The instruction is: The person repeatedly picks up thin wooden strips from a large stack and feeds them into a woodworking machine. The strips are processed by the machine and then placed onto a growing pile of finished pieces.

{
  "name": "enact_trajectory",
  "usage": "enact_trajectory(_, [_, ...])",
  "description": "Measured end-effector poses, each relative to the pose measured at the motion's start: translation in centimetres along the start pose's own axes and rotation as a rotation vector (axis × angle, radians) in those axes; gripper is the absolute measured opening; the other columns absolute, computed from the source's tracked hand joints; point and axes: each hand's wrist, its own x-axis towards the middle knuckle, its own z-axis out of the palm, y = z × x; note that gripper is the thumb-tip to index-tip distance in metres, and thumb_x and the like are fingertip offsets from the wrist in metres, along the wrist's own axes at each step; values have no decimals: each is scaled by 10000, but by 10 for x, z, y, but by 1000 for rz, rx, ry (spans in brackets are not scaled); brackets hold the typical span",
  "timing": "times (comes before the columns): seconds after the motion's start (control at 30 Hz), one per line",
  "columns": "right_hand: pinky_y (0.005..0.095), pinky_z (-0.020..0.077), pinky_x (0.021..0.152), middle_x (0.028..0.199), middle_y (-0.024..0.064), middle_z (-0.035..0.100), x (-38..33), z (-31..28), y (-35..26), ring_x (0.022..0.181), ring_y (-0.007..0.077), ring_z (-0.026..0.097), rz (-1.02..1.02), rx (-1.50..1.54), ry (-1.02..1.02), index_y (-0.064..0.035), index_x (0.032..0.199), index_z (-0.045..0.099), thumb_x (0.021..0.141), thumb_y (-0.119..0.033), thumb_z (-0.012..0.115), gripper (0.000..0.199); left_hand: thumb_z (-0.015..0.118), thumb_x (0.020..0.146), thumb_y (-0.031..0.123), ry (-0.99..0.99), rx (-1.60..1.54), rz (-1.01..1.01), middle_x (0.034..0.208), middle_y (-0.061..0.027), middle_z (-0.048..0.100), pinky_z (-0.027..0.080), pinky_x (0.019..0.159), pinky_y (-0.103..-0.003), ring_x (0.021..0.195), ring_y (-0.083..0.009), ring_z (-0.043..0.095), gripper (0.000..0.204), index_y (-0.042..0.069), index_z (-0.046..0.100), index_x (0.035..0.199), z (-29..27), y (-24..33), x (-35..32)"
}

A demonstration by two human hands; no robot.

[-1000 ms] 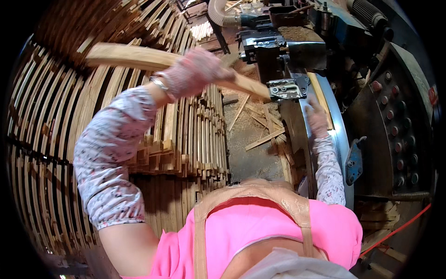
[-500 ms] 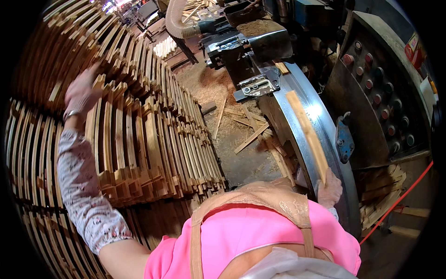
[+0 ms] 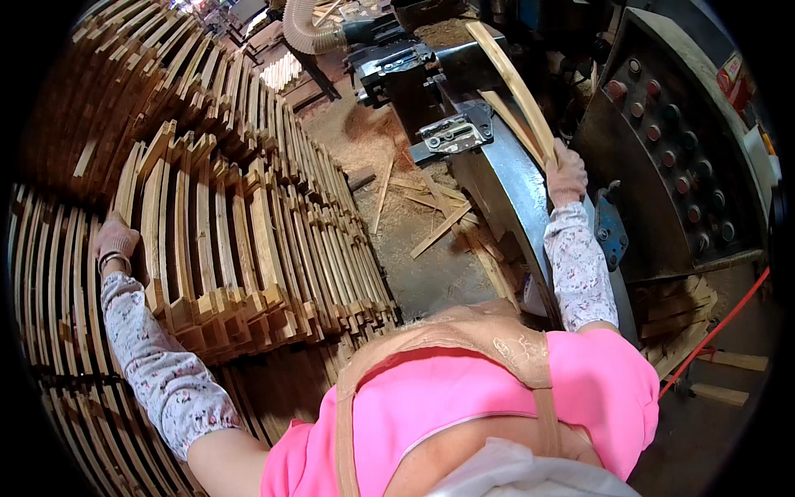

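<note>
My right hand (image 3: 566,172), in a pale glove, is closed round the near end of a wooden strip (image 3: 515,83). Its far end is raised above the curved metal bed (image 3: 522,178) of the machine. A thinner strip (image 3: 512,123) runs beneath it toward the same hand; I cannot tell whether that one is gripped too. On the left, my gloved left hand (image 3: 116,238) is closed at the lower end of a wooden strip (image 3: 127,184) on the near side of the stack (image 3: 224,240). Its fingertips are partly hidden.
A control panel (image 3: 671,149) with several round buttons stands at the right, beside a blue metal bracket (image 3: 611,225). The machine head (image 3: 451,137) and a ribbed hose (image 3: 308,29) are ahead. Offcuts (image 3: 440,230) and sawdust cover the floor. A red cord (image 3: 719,330) slants at lower right.
My right hand has moved forward and lifted the strip's far end off the bed. My left hand has come down and nearer along the stack's edge. The view has shifted slightly.
</note>
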Motion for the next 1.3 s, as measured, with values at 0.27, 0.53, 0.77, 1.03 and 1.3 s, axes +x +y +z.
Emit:
enact_trajectory(0.27, [504, 514, 940, 1167, 132, 699, -227, -67, 85, 1091, 373, 629, -87, 117, -48, -151, 1258, 695, 825, -216, 786, 447, 612, 958, 148, 4, 36, -45, 1276, -210, 715, 585, 802, -611, 1152, -415, 715, 408, 103, 543, 1357, 24, -6, 13])
enact_trajectory(0.53, [489, 520, 918, 1172, 134, 712, -228, -77, 110, 1058, 375, 649, -178, -29, 116, -133, 1173, 715, 825, -186, 771, 356, 634, 921, 178, 51, -70, 57, 1303, -200, 698, 570, 976, -508, 1202, -389, 673, 405, 77, 583, 1310, 21, -12, 2])
enact_trajectory(0.77, [471, 519, 926, 1040, 56, 712, -71, 7, 26, 1049, 320, 639, -269, -103, -1, -160, 1024, 692, 888, -289, 703, 187, 637, 894, 102, 379, -211, 411, 1114, -156, 733, 592, 804, -477, 979, -362, 727, 540, 141, 551, 1426, -61, 13, -89])
enact_trajectory(1.03, [424, 455, 1141, 1454, 179, 619, -46, -97, -159, 1331, 351, 589, -796, 868, 81, -102, 1487, 585, 818, -344, 836, 754, 640, 996, 185, 1075, 259, 1097, 969, -17, 613, 528, 689, -320, 787, -141, 587, 570, 269, 477, 1536, -114, 200, -156])
enact_trajectory(1.3, [444, 526, 985, 1187, 197, 709, -143, -102, -69, 1099, 379, 670, -564, 719, -146, -63, 1433, 607, 766, -151, 843, 713, 759, 930, 245, 589, -181, 1159, 1512, -80, 563, 506, 1127, -374, 1327, -276, 579, 688, 204, 483, 1558, -187, 255, -182])
